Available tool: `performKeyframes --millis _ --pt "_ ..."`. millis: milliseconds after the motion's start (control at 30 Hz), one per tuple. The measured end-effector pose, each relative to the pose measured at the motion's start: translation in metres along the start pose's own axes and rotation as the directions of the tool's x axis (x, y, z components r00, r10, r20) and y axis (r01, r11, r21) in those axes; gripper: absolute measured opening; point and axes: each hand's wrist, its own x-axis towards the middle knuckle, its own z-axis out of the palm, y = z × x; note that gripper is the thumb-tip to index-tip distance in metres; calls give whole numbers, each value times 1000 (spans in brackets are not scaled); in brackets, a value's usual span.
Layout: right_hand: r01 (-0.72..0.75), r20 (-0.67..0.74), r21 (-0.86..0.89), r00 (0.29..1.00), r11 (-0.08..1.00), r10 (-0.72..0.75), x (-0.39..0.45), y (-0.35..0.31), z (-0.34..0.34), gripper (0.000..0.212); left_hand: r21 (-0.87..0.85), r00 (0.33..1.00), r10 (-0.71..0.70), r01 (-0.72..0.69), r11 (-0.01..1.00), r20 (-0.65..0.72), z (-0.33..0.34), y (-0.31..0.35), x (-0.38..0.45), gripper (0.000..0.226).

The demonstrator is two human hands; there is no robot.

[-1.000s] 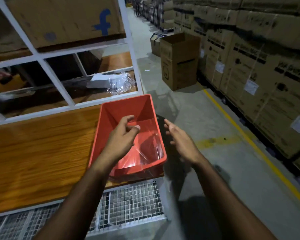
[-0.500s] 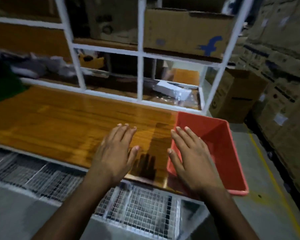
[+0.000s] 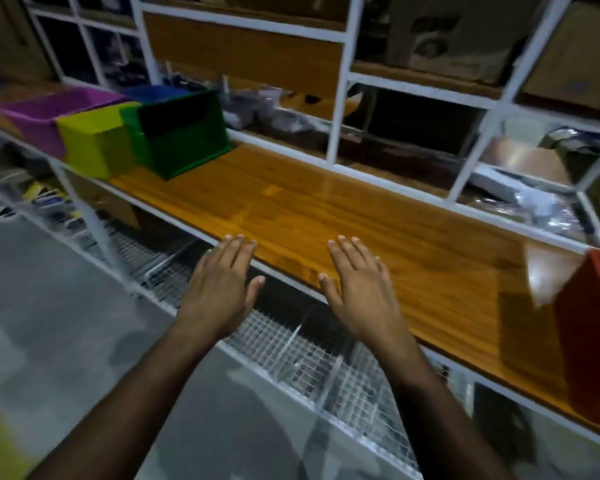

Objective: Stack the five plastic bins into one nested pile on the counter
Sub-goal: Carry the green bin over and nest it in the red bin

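On the wooden counter (image 3: pixel 326 216) a red bin (image 3: pixel 593 337) stands at the far right edge of view. At the far left stand a green bin (image 3: pixel 181 140), a yellow bin (image 3: pixel 94 147) and a purple bin (image 3: pixel 49 112) side by side, with a blue bin (image 3: pixel 156 93) behind the green one. My left hand (image 3: pixel 219 292) and my right hand (image 3: pixel 361 289) hover palm down, fingers spread, over the counter's front edge. Both hold nothing.
A white metal rack frame (image 3: pixel 340 98) rises behind the counter, with cardboard boxes (image 3: pixel 465 32) and plastic wrap (image 3: pixel 541 206) on its shelves. A wire mesh shelf (image 3: pixel 291 348) runs below the counter. Grey floor (image 3: pixel 49 341) lies to the left.
The view has swung left: the red bin slid to the right edge and the four coloured bins came into sight. Both hands stayed open, moving left along the counter.
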Motion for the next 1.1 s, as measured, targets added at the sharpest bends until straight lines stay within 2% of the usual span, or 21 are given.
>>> performKeyframes --millis 267,500,567,667,867,967,1100 --pt "113 65 24 991 993 -114 117 -114 83 63 22 988 -156 156 987 -1 -10 -156 32 68" --pt "97 96 104 990 990 -107 260 -190 155 62 135 990 -132 138 981 -51 -20 -291 127 67" --pt "102 82 104 991 989 -110 301 -211 162 62 174 991 -123 130 976 -50 -29 -326 158 68" --pt "106 44 201 992 974 -117 363 -240 168 61 212 992 -110 119 970 -56 -45 -372 213 73" --pt "108 -14 173 994 979 -107 458 -268 177 61 192 995 -27 46 980 -99 -67 -418 326 73" --pt "85 -49 184 996 979 -78 492 -280 179 59 251 990 53 -19 968 -133 -67 -431 389 72" --pt "14 -118 166 993 986 5 534 -301 187 59 283 986 141 -110 953 -92 -65 -443 474 52"
